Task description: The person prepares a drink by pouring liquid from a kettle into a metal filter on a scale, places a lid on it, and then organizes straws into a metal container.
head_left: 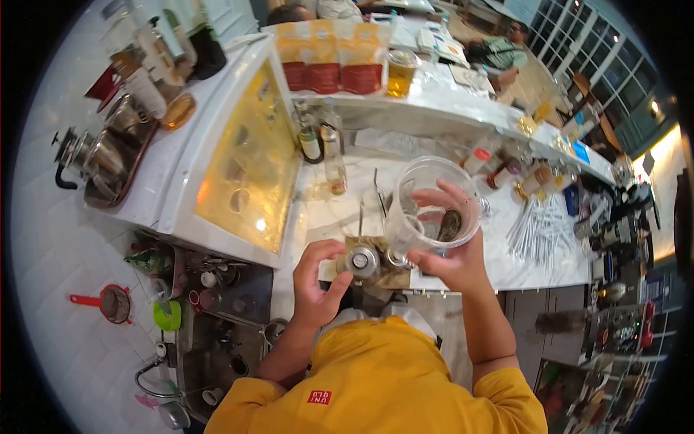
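Observation:
A clear plastic container (403,210) with something dark at its bottom is tilted in my right hand (455,253), whose fingers wrap round its far side. On the left, my left hand (318,286) has its thumb and fingers apart beside a round metal-topped vessel (362,262); whether it touches the vessel is unclear. That vessel stands on a brown cloth (396,278) at the counter's near edge. Two thin metal rods stand up behind it. A small glass item beside the vessel is partly hidden by the container.
Glass bottles (335,163) stand behind the hands. Many white straws (543,230) lie on the right of the marble counter (499,249). A display case (246,159) is at left, above a sink (206,372). Pouches (332,61) and a drink cup (401,72) line the upper ledge; people sit beyond.

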Available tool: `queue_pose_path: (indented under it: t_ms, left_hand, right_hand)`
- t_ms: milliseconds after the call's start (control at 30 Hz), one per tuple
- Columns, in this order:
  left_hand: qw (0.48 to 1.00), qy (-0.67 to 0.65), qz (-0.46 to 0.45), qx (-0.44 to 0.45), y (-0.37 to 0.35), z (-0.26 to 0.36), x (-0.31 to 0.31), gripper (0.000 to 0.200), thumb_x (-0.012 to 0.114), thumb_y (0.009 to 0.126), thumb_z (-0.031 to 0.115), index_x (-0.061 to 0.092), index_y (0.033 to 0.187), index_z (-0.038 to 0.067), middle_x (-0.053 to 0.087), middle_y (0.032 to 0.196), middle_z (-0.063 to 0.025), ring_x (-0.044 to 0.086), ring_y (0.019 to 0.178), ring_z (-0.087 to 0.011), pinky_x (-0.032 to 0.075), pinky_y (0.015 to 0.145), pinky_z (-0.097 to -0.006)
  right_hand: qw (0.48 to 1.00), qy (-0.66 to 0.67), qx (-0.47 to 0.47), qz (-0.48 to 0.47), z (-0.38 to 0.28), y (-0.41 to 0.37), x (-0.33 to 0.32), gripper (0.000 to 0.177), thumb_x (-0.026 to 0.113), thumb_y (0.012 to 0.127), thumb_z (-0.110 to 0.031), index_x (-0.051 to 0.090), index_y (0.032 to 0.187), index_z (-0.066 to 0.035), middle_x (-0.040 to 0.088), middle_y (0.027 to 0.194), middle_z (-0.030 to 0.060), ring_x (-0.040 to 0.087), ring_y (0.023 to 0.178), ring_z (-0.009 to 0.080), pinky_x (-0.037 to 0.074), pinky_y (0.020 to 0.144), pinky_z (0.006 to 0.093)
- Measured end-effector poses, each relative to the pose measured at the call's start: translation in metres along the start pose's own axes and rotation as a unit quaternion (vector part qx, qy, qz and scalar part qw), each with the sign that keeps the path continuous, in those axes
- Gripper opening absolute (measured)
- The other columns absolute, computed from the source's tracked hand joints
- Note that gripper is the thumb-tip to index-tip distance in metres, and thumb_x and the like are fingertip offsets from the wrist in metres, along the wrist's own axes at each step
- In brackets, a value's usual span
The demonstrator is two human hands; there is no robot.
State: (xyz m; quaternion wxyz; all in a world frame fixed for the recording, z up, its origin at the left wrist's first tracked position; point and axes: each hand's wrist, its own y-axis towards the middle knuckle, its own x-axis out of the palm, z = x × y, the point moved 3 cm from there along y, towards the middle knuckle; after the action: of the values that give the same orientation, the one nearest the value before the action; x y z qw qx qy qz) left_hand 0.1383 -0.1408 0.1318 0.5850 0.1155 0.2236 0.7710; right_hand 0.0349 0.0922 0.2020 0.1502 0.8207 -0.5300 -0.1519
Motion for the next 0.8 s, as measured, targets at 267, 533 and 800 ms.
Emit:
queue_pose_path:
  t_ms: [267,533,800]
  left_hand:
    - [0.988,-0.014,-0.118,-0.102,-0.002,-0.025,0.097,0.036,0.075,0.093,0.016,0.066,0.126,0.003,0.069,0.118,-0.0089,0.065,0.11,-0.02,0.049,0.094,-0.034]
    - [0.973,0.034,-0.173,-0.148,-0.001,-0.062,0.156,0.035,0.073,0.095,0.011,0.066,0.129,0.004,0.069,0.12,-0.0067,0.065,0.112,-0.0176,0.049,0.095,-0.0328]
    - [0.963,0.121,-0.185,-0.156,-0.006,-0.08,0.177,0.038,0.077,0.091,0.013,0.068,0.127,0.005,0.071,0.117,-0.0081,0.067,0.107,-0.0194,0.051,0.091,-0.0335]
  right_hand:
    - [0.985,-0.05,0.059,0.152,0.035,-0.073,-0.097,0.103,0.094,0.07,-0.016,0.036,0.155,-0.005,0.063,0.139,0.0139,0.058,0.124,0.0236,0.048,0.103,0.0411]
    - [0.959,-0.187,0.127,0.169,0.123,-0.116,-0.148,0.089,0.093,0.074,-0.016,0.046,0.148,-0.001,0.064,0.138,0.0133,0.062,0.125,0.028,0.048,0.108,0.041]
    - [0.952,-0.195,0.202,0.126,0.208,-0.126,-0.153,0.082,0.094,0.073,-0.017,0.05,0.141,-0.002,0.068,0.134,0.0174,0.065,0.127,0.0322,0.05,0.107,0.041]
